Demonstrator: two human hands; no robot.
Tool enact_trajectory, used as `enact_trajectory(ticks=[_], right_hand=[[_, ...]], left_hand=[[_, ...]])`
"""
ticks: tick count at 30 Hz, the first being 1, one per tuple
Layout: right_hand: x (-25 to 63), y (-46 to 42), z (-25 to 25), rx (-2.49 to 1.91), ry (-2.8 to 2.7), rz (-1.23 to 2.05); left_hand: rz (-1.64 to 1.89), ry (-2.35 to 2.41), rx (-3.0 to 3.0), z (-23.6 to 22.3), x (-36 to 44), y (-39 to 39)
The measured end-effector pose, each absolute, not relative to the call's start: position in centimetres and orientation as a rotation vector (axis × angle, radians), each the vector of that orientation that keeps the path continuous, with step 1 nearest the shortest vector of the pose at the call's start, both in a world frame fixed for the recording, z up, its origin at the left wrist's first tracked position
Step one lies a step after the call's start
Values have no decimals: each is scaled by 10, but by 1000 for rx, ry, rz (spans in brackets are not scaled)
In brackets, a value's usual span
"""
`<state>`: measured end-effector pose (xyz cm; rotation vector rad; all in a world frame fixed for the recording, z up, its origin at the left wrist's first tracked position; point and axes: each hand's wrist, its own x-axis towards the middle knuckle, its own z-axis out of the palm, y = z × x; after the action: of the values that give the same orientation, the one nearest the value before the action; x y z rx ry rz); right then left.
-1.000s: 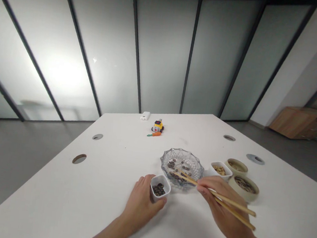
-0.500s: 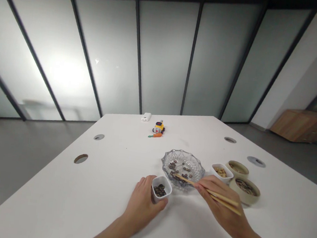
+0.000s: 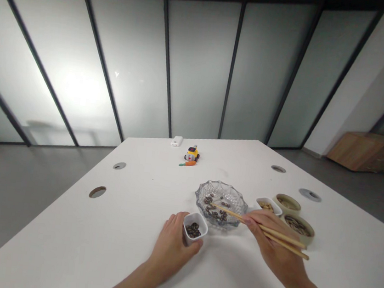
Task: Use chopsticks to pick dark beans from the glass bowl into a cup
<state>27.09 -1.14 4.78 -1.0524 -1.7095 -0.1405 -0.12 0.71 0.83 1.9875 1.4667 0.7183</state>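
My left hand is wrapped round a small white square cup, which holds several dark brown beans or nuts. In my right hand is a pair of wooden chopsticks. Their tips reach over the scalloped clear glass bowl, where more of the dark pieces lie scattered. Whether anything is pinched between the tips I cannot tell. The cup stands just in front of the bowl's left side.
Right of the bowl, partly behind my right hand, are a white dish of pale nuts and two beige bowls. A yellow toy vehicle, an orange carrot-shaped item and a white box-like device lie farther back on the white table.
My right hand has shifted right and slightly down. The chopstick tips have moved a little up and left within the glass bowl. My left hand and the cup stay almost still.
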Motion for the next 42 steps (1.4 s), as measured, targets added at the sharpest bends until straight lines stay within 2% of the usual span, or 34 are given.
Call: enact_trajectory(ticks=[12,27,42], right_hand=[[266,-12,36,-1046,-1805,196],[267,-12,35,-1044,-1755,62],[264,-10,34,-1061,-1796,191]], left_hand=[[716,1481,2006,14,1,6],[724,1481,2015,9,0,8],[724,1456,2000,15,1,5]])
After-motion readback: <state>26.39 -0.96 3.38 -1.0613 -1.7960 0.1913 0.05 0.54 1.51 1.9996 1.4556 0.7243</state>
